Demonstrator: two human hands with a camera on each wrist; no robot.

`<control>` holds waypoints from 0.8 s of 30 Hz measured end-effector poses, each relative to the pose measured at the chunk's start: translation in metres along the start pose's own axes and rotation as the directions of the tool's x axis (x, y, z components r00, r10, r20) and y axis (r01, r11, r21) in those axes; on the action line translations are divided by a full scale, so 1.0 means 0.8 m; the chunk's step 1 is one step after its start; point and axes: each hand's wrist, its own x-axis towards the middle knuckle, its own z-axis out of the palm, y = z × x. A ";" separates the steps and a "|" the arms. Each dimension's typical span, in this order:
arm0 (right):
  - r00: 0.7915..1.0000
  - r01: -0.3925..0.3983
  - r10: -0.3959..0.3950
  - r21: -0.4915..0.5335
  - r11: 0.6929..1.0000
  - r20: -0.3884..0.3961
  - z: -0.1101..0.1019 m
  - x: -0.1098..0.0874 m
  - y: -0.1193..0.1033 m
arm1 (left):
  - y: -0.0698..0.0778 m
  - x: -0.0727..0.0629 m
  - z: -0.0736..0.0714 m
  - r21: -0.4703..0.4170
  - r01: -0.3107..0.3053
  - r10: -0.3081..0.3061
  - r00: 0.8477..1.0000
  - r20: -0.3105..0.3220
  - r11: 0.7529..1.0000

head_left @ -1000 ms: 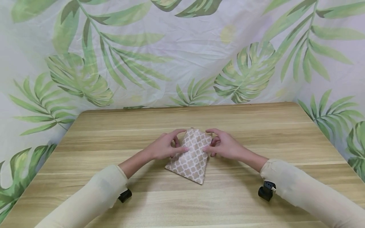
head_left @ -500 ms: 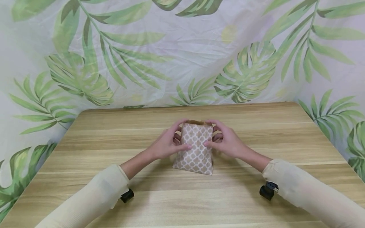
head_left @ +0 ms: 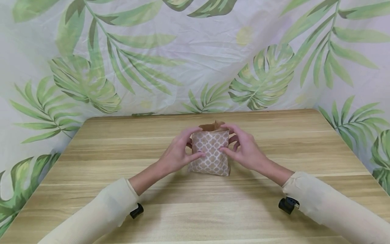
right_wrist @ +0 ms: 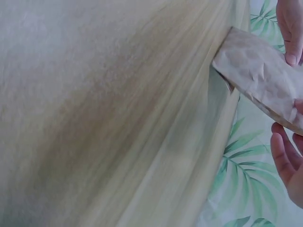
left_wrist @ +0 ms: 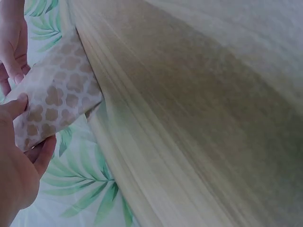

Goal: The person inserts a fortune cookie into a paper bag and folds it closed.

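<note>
A small brown paper bag [head_left: 210,159] with a white quatrefoil pattern stands upright near the middle of the table, its mouth parted at the top and plain brown inside. My left hand [head_left: 179,149] grips its left side, thumb on the patterned front and fingers behind. On the other side my right hand [head_left: 246,147] holds it the same way, thumb on the front and index finger at the rim. The left wrist view shows the bag [left_wrist: 61,90] tilted across the frame between both hands. In the right wrist view its bottom edge rests at the table.
The wood-grain table [head_left: 195,217] spreads out around the bag. Behind it hangs a pale cloth [head_left: 198,51] printed with green leaves, close to the table's back edge. A small black wrist camera [head_left: 136,210] sits under the left sleeve, another [head_left: 287,205] under the right.
The paper bag has been raised from a slanted, flatter position to upright and shifted slightly away from me. Its mouth has spread wider. Both hands rose with it and kept hold of its sides.
</note>
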 end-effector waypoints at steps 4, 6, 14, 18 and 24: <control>0.986 0.151 -0.159 -0.126 0.981 -0.056 -0.001 0.001 0.001 | 0.000 0.001 0.000 0.062 -0.116 0.119 0.991 -0.053 0.991; 0.971 0.212 -0.228 -0.179 0.961 -0.072 -0.001 0.001 0.001 | 0.001 0.001 0.000 0.085 -0.157 0.163 0.984 -0.071 0.984; 0.928 0.333 -0.366 -0.284 0.899 -0.072 -0.003 0.001 0.005 | 0.005 0.002 -0.002 0.135 -0.212 0.225 0.970 -0.087 0.968; 0.912 0.374 -0.407 -0.303 0.877 -0.052 -0.005 0.002 0.006 | 0.005 0.002 -0.003 0.154 -0.228 0.243 0.966 -0.090 0.961; 0.904 0.405 -0.428 -0.276 0.872 -0.024 -0.007 0.002 0.005 | 0.007 0.002 -0.007 0.188 -0.247 0.265 0.961 -0.077 0.951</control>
